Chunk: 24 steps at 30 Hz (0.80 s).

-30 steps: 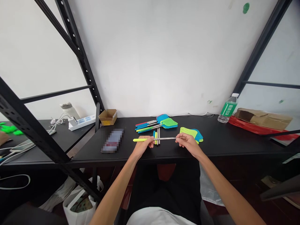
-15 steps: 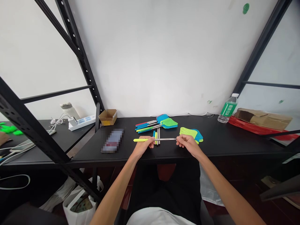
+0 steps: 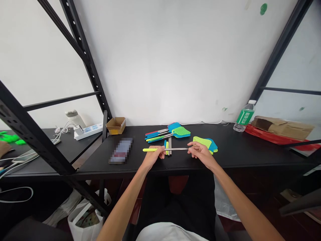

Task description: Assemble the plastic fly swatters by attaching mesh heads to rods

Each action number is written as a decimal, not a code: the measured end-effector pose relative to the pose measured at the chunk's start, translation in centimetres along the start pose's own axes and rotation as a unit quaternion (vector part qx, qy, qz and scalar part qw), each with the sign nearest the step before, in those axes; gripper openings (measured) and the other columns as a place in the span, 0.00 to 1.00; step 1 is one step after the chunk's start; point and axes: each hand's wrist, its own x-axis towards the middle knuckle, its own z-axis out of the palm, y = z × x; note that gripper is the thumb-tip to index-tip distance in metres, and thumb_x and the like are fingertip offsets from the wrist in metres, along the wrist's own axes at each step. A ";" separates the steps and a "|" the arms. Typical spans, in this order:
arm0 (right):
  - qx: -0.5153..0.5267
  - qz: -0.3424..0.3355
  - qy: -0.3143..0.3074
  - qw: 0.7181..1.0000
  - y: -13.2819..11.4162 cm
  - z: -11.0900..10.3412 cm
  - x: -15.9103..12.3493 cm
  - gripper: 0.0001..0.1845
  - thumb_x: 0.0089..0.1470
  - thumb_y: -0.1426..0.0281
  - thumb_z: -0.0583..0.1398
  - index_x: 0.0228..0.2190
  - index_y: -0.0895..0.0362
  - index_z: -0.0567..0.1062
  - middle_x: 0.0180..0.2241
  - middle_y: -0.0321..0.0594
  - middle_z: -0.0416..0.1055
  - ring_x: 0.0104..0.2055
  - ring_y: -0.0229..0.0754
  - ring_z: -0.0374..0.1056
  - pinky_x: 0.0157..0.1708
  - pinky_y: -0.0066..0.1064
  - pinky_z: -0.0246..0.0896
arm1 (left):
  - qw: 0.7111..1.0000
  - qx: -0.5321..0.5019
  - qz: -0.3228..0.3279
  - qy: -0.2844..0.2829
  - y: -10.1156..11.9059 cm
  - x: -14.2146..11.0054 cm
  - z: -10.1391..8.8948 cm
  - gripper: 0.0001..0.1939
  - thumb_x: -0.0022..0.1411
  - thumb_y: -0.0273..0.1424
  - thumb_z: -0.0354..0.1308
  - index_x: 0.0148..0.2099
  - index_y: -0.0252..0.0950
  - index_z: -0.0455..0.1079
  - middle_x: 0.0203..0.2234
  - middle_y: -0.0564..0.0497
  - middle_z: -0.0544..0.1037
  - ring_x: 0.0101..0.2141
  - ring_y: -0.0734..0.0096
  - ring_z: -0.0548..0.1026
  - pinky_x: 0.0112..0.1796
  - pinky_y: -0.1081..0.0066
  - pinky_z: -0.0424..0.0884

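My left hand (image 3: 155, 154) is closed around the yellow handle (image 3: 147, 150) of a thin metal rod (image 3: 177, 149), held level above the desk's front. At the rod's tip, my right hand (image 3: 199, 151) has its thumb and index finger apart; whether it still touches the tip is hard to tell. Behind the rod lie loose blue and yellow handles (image 3: 167, 147) and bare metal rods (image 3: 170, 144). Farther back is a pile of complete fly swatters (image 3: 180, 131) in blue, green and red. Loose mesh swatter heads (image 3: 202, 142), yellow-green and blue, lie beyond my right hand.
On the black desk (image 3: 238, 150), a blurred phone (image 3: 121, 150) lies to the left, with a small cardboard box (image 3: 115, 126) behind it. A water bottle (image 3: 245, 116) and a flattened carton (image 3: 282, 127) sit at right. Black shelf posts (image 3: 87, 63) rise at both sides.
The fingers of my right hand have loosened from the rod's tip and spread apart. My left hand keeps its hold on the handle, nearly unmoved.
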 end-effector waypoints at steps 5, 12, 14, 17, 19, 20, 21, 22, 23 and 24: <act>0.006 0.002 -0.009 1.000 0.0 0.0 0.0 0.17 0.51 0.58 0.66 0.39 0.55 0.73 0.32 0.40 0.74 0.27 0.37 0.63 0.25 0.29 0.58 | 1.000 0.004 -0.005 -0.001 -0.1 0.0 0.0 0.19 0.61 0.41 0.57 0.24 0.33 0.74 0.16 0.50 0.72 0.21 0.73 0.68 0.27 0.73 0.64; 0.003 0.008 0.001 1.000 -0.1 0.1 0.0 0.17 0.49 0.57 0.67 0.36 0.55 0.74 0.28 0.37 0.70 0.27 0.37 0.63 0.25 0.30 0.59 | 1.000 0.011 -0.010 -0.004 0.1 -0.1 0.0 0.20 0.61 0.42 0.56 0.24 0.33 0.74 0.17 0.50 0.72 0.21 0.73 0.68 0.27 0.72 0.64; -0.001 0.008 0.006 1.000 0.0 0.1 0.0 0.18 0.48 0.56 0.67 0.36 0.55 0.74 0.27 0.36 0.69 0.26 0.38 0.63 0.25 0.30 0.59 | 1.000 0.010 -0.011 -0.003 0.1 -0.1 0.0 0.20 0.61 0.41 0.56 0.24 0.33 0.74 0.17 0.50 0.72 0.21 0.73 0.68 0.27 0.72 0.64; -0.009 0.009 0.008 1.000 0.1 0.1 0.1 0.19 0.48 0.55 0.67 0.35 0.56 0.74 0.26 0.37 0.69 0.26 0.39 0.63 0.24 0.30 0.59 | 1.000 0.013 -0.010 0.002 0.1 0.0 0.1 0.20 0.61 0.41 0.57 0.24 0.33 0.74 0.16 0.50 0.72 0.21 0.73 0.68 0.27 0.73 0.64; -0.012 0.010 0.007 1.000 0.3 0.1 0.1 0.19 0.48 0.55 0.66 0.35 0.56 0.74 0.27 0.38 0.70 0.26 0.39 0.64 0.24 0.30 0.59 | 1.000 0.012 -0.006 0.002 0.0 -0.1 0.1 0.20 0.61 0.42 0.57 0.24 0.33 0.74 0.16 0.50 0.72 0.21 0.73 0.68 0.27 0.73 0.64; -0.012 0.012 0.007 1.000 0.3 0.1 0.1 0.19 0.48 0.55 0.66 0.35 0.56 0.75 0.27 0.39 0.71 0.27 0.39 0.64 0.24 0.30 0.59 | 1.000 0.010 -0.003 0.001 0.0 -0.1 0.1 0.20 0.61 0.42 0.57 0.24 0.33 0.74 0.16 0.50 0.72 0.21 0.73 0.68 0.27 0.73 0.64; -0.011 0.013 0.006 1.000 0.3 0.1 0.1 0.19 0.48 0.55 0.66 0.35 0.56 0.75 0.28 0.40 0.72 0.27 0.39 0.64 0.24 0.30 0.59 | 1.000 0.009 0.000 -0.001 0.0 -0.1 0.0 0.20 0.61 0.42 0.57 0.24 0.33 0.74 0.16 0.50 0.72 0.21 0.73 0.68 0.27 0.72 0.64; -0.011 0.014 0.005 1.000 0.3 0.1 0.1 0.18 0.49 0.55 0.66 0.35 0.56 0.75 0.29 0.40 0.73 0.27 0.39 0.64 0.24 0.30 0.58 | 1.000 0.009 0.001 -0.002 0.0 -0.1 0.0 0.20 0.61 0.42 0.57 0.24 0.33 0.74 0.16 0.50 0.72 0.21 0.73 0.69 0.27 0.72 0.64; -0.012 0.014 0.004 1.000 0.3 0.1 0.1 0.18 0.49 0.55 0.66 0.35 0.56 0.75 0.29 0.41 0.74 0.27 0.39 0.64 0.24 0.30 0.58 | 1.000 0.012 0.002 -0.002 0.0 -0.1 0.0 0.20 0.61 0.42 0.56 0.24 0.33 0.74 0.16 0.50 0.72 0.21 0.73 0.69 0.27 0.72 0.64; -0.015 0.014 0.003 1.000 0.3 0.1 0.1 0.18 0.50 0.55 0.65 0.34 0.56 0.75 0.30 0.41 0.74 0.27 0.39 0.64 0.24 0.29 0.58 | 1.000 0.015 0.002 -0.002 0.0 -0.1 0.0 0.20 0.61 0.42 0.56 0.24 0.33 0.74 0.16 0.50 0.72 0.21 0.73 0.69 0.27 0.72 0.64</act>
